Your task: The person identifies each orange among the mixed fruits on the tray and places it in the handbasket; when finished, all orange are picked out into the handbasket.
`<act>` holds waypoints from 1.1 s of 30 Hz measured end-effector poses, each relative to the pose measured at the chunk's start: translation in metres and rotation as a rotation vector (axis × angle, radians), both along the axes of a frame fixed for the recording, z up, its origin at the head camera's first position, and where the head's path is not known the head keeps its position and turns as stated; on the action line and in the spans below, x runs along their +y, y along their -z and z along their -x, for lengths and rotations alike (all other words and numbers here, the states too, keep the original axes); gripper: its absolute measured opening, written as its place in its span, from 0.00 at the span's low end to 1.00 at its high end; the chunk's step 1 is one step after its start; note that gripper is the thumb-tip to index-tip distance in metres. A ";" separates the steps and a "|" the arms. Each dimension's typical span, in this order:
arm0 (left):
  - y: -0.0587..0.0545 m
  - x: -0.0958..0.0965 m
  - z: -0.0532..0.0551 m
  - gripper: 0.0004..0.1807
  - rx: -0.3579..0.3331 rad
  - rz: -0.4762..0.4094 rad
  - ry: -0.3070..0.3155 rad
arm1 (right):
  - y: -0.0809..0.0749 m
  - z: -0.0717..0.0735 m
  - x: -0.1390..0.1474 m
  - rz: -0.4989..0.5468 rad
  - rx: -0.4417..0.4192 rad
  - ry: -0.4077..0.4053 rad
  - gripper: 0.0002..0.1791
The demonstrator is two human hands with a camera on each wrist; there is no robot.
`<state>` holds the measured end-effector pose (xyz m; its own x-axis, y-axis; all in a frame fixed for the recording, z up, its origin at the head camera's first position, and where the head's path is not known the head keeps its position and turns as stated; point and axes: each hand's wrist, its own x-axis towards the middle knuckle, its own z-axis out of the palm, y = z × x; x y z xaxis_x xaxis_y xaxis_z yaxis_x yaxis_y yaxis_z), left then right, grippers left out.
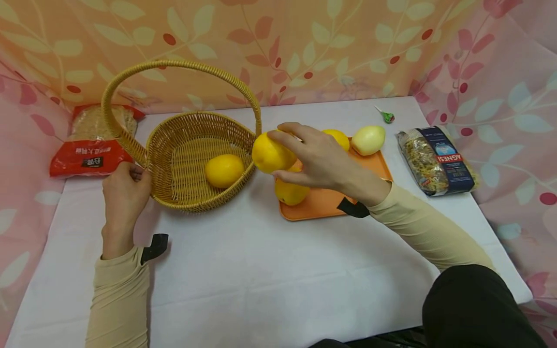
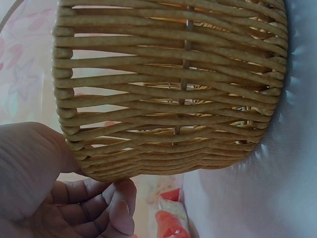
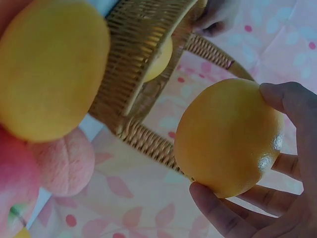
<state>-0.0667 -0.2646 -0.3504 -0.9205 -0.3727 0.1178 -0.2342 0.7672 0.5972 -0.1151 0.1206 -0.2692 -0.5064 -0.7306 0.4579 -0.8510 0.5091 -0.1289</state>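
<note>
My right hand (image 1: pixel 319 157) holds a round yellow fruit (image 1: pixel 271 152) just outside the right rim of the wicker basket (image 1: pixel 174 200). In the right wrist view, thumb and fingers curl around this smooth, orange-toned fruit (image 3: pixel 228 139). My left hand (image 1: pixel 127 193) pinches the basket's left rim near the foot of its tall handle; the left wrist view shows the woven side (image 2: pixel 163 104) close up. Another yellow fruit (image 1: pixel 224 170) lies inside the basket, towards its right. Beside it, an orange tray (image 1: pixel 317 208) bears yellow fruits (image 1: pixel 291 193) and a pale yellow-green one (image 1: pixel 368 140), partly hidden by my right hand.
Behind the basket on the left lies a red-and-clear food bag (image 1: pixel 93 145). A pasta packet (image 1: pixel 439 159) and a small wrapped lollipop (image 1: pixel 386 116) lie to the right. Pink fruits (image 3: pixel 64 161) show on the tray side in the right wrist view. Patterned curtains (image 1: pixel 304 48) surround the white table (image 1: pixel 261 280).
</note>
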 end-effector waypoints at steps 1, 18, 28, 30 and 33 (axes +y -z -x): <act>0.000 0.000 0.000 0.18 -0.001 0.000 -0.001 | 0.001 0.000 -0.003 -0.004 0.003 -0.007 0.36; 0.001 -0.001 -0.001 0.18 0.016 0.008 -0.002 | 0.005 -0.005 -0.066 -0.081 -0.016 -0.102 0.35; 0.003 -0.002 0.001 0.17 0.020 0.003 -0.006 | 0.006 -0.008 -0.106 -0.179 -0.073 -0.128 0.34; 0.004 -0.002 0.001 0.17 0.019 0.003 -0.005 | 0.006 -0.007 -0.111 -0.186 -0.067 -0.132 0.34; 0.004 -0.002 0.001 0.17 0.024 0.004 -0.005 | 0.008 -0.007 -0.119 -0.194 -0.068 -0.137 0.34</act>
<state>-0.0681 -0.2666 -0.3545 -0.9156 -0.3764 0.1414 -0.2234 0.7686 0.5995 -0.1084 0.0019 -0.2767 -0.4217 -0.8655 0.2703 -0.9064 0.4106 -0.0992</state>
